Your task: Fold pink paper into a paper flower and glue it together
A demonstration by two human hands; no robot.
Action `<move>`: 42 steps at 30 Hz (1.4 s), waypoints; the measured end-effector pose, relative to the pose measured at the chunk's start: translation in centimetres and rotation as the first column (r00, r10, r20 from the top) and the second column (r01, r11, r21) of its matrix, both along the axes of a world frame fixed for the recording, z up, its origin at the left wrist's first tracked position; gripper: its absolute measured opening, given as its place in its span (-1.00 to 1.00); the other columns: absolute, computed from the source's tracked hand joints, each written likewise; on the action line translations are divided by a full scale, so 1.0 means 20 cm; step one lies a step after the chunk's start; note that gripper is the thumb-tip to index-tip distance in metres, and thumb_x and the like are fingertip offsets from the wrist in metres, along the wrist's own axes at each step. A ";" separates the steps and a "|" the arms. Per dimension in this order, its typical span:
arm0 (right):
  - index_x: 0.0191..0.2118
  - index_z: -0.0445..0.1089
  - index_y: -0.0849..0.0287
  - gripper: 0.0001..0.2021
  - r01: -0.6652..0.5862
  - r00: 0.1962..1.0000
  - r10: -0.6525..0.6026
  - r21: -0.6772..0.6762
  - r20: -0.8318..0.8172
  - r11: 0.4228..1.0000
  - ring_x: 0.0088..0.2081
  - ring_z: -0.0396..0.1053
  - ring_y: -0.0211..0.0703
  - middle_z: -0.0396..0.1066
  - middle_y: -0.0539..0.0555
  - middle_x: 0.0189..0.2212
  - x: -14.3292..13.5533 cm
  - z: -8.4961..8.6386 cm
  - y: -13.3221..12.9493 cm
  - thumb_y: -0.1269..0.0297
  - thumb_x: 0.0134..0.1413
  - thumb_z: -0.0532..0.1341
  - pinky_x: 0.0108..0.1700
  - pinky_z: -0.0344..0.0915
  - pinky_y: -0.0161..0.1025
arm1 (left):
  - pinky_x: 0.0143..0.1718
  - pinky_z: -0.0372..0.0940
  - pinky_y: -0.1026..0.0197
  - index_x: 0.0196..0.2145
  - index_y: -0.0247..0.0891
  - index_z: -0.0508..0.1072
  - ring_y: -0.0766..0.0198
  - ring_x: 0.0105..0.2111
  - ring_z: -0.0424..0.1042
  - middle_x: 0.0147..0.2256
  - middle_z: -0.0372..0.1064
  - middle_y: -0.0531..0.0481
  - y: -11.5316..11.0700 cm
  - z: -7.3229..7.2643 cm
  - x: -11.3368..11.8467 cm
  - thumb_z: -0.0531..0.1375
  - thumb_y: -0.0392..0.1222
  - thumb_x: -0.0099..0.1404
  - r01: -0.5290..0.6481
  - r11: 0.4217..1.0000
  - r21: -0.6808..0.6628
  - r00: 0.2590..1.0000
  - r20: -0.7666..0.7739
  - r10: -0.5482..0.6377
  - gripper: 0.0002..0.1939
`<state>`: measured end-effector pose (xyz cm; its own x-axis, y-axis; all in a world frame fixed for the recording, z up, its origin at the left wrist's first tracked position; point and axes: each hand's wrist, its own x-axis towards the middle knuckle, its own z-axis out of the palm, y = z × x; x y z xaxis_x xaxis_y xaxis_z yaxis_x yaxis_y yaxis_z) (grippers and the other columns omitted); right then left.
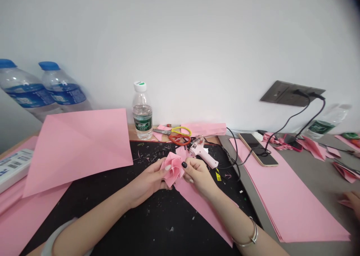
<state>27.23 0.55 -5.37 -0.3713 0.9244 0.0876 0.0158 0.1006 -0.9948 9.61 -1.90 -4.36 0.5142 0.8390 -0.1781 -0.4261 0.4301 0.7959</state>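
A folded pink paper flower (pixel 173 169) is held between my two hands above the black mat (pixel 135 226). My left hand (pixel 152 181) grips its left side, thumb on the petals and fingers beneath. At its right edge my right hand (pixel 198 173) pinches the paper between thumb and fingers. A pink glue gun (pixel 204 154) lies just behind my right hand. Under my right forearm, a long pink paper strip (pixel 205 213) runs toward the front.
Scissors (pixel 180 136) and a water bottle (pixel 143 117) are at the back. Large pink sheets (pixel 84 147) lie left, and a pink stack (pixel 289 196) lies right with a phone (pixel 258 149) on it. Black cables (pixel 237 154) cross behind. Another person's hand (pixel 353 201) shows at far right.
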 end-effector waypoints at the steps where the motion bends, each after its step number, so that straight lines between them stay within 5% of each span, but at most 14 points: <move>1: -0.63 0.02 0.13 -0.58 0.040 0.999 -0.040 0.008 -0.003 0.999 -0.69 -0.15 -0.38 -0.04 -0.17 -0.77 0.00 0.00 0.01 0.00 0.11 0.07 -0.60 -0.14 -0.34 | -0.29 0.25 0.25 -0.12 -0.24 0.36 0.29 -0.30 0.34 -0.25 0.35 -0.05 0.00 0.00 0.00 0.12 -0.17 0.29 -0.028 1.000 0.007 1.000 -0.004 0.028 -0.79; 6: -0.36 0.22 0.14 -0.85 0.245 0.969 -0.248 0.166 -0.002 0.955 -0.51 0.07 -0.30 0.18 -0.04 -0.48 0.02 0.02 0.01 0.18 0.08 0.15 -0.52 0.03 -0.34 | 0.01 0.19 0.05 -0.01 -0.17 0.30 0.13 0.00 0.26 -0.03 0.31 -0.08 0.02 0.00 0.01 0.14 -0.24 0.27 -0.204 0.979 0.003 0.978 0.045 0.204 -0.69; 10: -0.12 0.24 0.07 -0.71 0.131 0.962 -0.210 0.378 0.176 0.916 -0.32 0.18 -0.19 0.21 0.09 -0.17 0.01 0.03 -0.02 0.40 -0.01 0.19 -0.49 0.14 -0.33 | 0.07 0.14 -0.05 0.06 -0.17 0.24 0.07 0.06 0.23 0.06 0.25 -0.12 0.04 0.00 0.00 0.06 -0.19 0.32 -0.214 0.973 -0.083 0.962 0.156 0.224 -0.66; 17: -0.10 0.25 0.06 -0.65 0.112 0.943 -0.232 0.428 0.239 0.897 -0.27 0.22 -0.16 0.18 0.11 -0.09 0.00 0.03 -0.02 0.50 -0.04 0.15 -0.49 0.20 -0.32 | 0.12 0.04 -0.12 0.13 -0.27 0.15 -0.03 0.12 0.15 0.17 0.10 -0.19 0.08 0.02 -0.03 -0.06 -0.02 0.35 -0.161 0.961 -0.227 0.930 0.292 0.224 -0.54; 22: -0.26 0.33 0.10 -0.81 0.128 0.919 -0.291 0.494 0.268 0.860 -0.23 0.24 -0.12 0.23 0.10 -0.18 -0.02 0.04 -0.03 0.48 -0.04 0.17 -0.41 0.22 -0.27 | 0.20 -0.14 -0.07 0.18 -0.22 0.11 0.01 0.18 0.04 0.23 -0.01 -0.08 0.05 -0.02 0.00 -0.07 -0.07 0.36 -0.038 0.995 -0.095 0.937 0.343 0.068 -0.53; 30: -0.40 0.28 0.14 -0.95 0.235 0.919 -0.331 0.380 0.212 0.895 -0.26 0.24 -0.15 0.25 0.08 -0.25 0.00 0.05 -0.01 0.42 0.04 0.12 -0.47 0.16 -0.32 | 0.23 -0.24 -0.04 0.22 -0.16 0.02 0.03 0.23 -0.09 0.28 -0.19 0.01 0.03 -0.10 -0.01 -0.03 -0.16 0.36 -0.004 0.986 0.168 0.968 0.247 -0.038 -0.51; 36: -0.40 0.20 0.13 -0.91 0.263 0.938 -0.315 0.289 0.148 0.920 -0.37 0.28 -0.23 0.28 0.00 -0.39 0.00 0.05 0.02 0.44 -0.02 0.14 -0.30 0.26 -0.27 | 0.22 -0.21 -0.06 0.22 -0.18 0.03 -0.01 0.22 -0.07 0.24 -0.05 -0.04 0.03 -0.10 -0.03 0.02 -0.10 0.33 -0.001 0.970 0.243 0.968 0.244 -0.060 -0.47; 42: -0.33 0.23 0.13 -0.89 0.171 0.963 -0.212 0.235 0.165 0.957 -0.38 0.39 -0.21 0.36 0.00 -0.41 0.05 0.15 0.06 0.40 -0.06 0.16 -0.32 0.34 -0.27 | 0.22 -0.22 -0.06 0.19 -0.13 0.11 -0.01 0.23 -0.11 0.26 -0.13 0.01 0.01 -0.06 -0.02 0.01 -0.12 0.33 -0.015 0.964 0.267 0.979 0.200 -0.040 -0.53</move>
